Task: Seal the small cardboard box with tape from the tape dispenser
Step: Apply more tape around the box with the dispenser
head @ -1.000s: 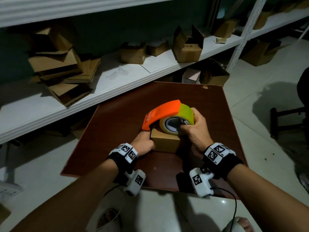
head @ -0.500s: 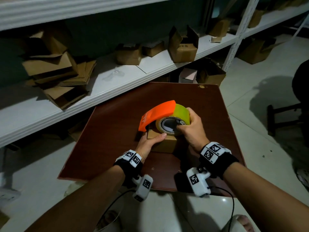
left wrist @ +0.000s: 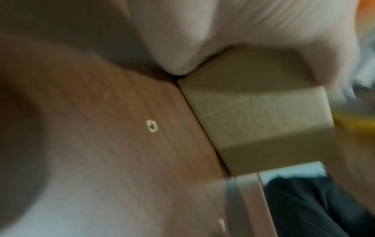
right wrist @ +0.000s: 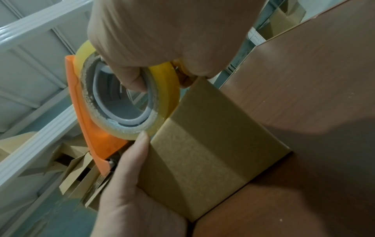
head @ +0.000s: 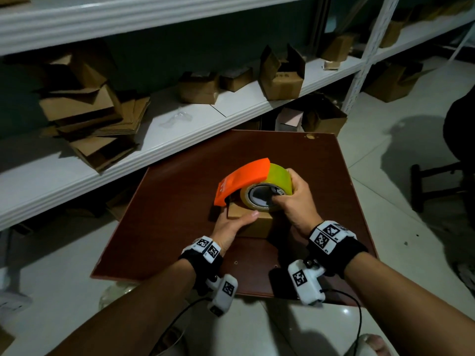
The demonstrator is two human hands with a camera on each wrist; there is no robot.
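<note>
The small cardboard box (head: 259, 226) stands on the dark brown table (head: 180, 201), flaps closed. My left hand (head: 236, 222) holds its left side, with the thumb lying along the near top edge. On top of the box rests the orange tape dispenser (head: 241, 181) with its yellow tape roll (head: 281, 176). My right hand (head: 282, 194) grips the roll, thumb hooked into the core. In the right wrist view the dispenser (right wrist: 89, 125) points its front end down at the far edge of the box (right wrist: 202, 160). The blurred left wrist view shows the box (left wrist: 253, 120) under my palm.
White shelving (head: 180, 129) runs behind and left of the table, carrying flattened cartons (head: 90, 116) and several open boxes (head: 281, 75). More boxes sit on the floor beyond the table. A dark stool (head: 437, 183) and a seated person stand to the right.
My left hand has shifted its hold on the box, from curled at the near left corner to thumb stretched along the top edge. The dispenser stays on the box top.
</note>
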